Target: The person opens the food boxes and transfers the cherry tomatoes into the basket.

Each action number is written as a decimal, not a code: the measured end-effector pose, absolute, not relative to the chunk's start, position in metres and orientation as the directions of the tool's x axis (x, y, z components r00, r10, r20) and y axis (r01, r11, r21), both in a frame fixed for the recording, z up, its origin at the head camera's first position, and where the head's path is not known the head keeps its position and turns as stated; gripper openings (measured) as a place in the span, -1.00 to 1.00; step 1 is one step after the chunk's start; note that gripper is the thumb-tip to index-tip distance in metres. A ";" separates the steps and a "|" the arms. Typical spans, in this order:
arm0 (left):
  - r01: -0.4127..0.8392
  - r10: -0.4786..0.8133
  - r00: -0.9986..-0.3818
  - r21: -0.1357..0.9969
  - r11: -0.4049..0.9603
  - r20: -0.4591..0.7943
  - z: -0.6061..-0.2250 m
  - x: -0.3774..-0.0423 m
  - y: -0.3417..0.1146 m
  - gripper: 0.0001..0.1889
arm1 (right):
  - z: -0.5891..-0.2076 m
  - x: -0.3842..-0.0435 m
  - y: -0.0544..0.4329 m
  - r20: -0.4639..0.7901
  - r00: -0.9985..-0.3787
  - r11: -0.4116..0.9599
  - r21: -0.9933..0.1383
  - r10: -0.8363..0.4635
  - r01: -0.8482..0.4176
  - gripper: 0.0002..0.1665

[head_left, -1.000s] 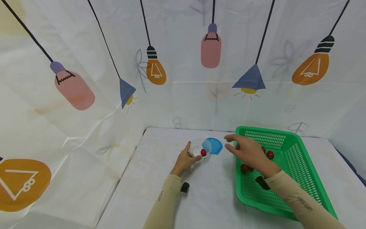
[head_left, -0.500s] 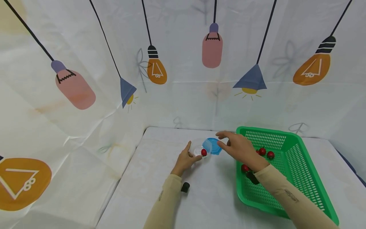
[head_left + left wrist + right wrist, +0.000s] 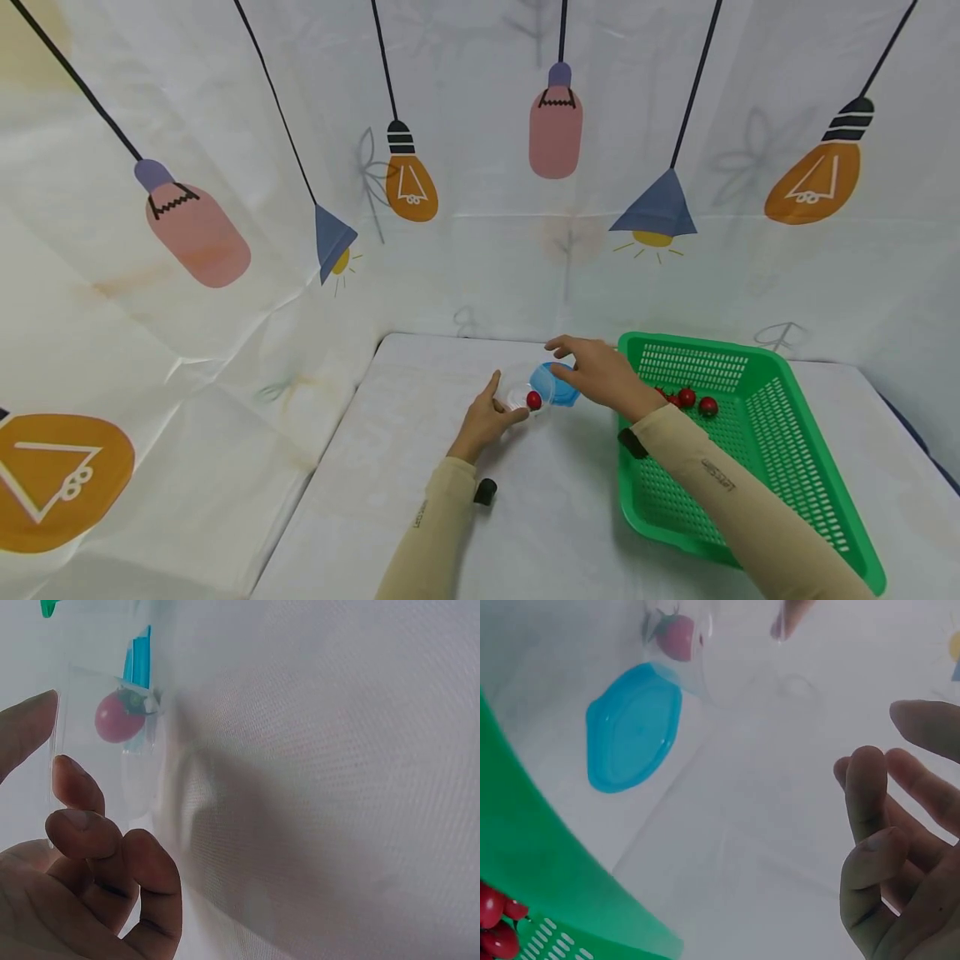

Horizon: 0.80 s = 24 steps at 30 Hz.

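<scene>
My left hand (image 3: 480,423) holds a clear plastic cup (image 3: 82,709) by its rim, thumb on one side and a finger on the other. Inside the cup is one red cherry tomato (image 3: 120,718) with a green stem end. A blue lid (image 3: 634,731) lies on the white tabletop just right of the cup. Over that lid in the head view is my right hand (image 3: 598,373), thumb and fingers apart. The right wrist view shows its fingers (image 3: 870,877) loosely bent around nothing.
A green perforated basket (image 3: 817,433) with several cherry tomatoes (image 3: 708,407) stands at the right, under my right forearm. A white cloth (image 3: 480,275) printed with lamps hangs behind the table. A small black device (image 3: 486,492) sits at my left wrist.
My right hand has moved left from over the basket's edge to above the blue lid. My left hand, the cup and the tomato stay in place.
</scene>
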<state>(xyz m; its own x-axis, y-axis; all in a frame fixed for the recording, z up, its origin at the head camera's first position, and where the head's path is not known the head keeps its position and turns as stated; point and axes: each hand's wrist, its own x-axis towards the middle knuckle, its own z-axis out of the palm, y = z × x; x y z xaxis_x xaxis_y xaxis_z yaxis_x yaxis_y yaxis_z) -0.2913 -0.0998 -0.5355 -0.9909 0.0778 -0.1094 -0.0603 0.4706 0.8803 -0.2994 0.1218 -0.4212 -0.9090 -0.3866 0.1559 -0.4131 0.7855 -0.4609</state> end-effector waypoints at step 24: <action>0.010 0.123 -0.991 0.890 0.456 -0.052 -0.539 -0.294 -0.104 0.04 | -0.469 -0.322 0.077 -0.065 -0.913 0.843 -0.415 -0.403 -0.343 -0.65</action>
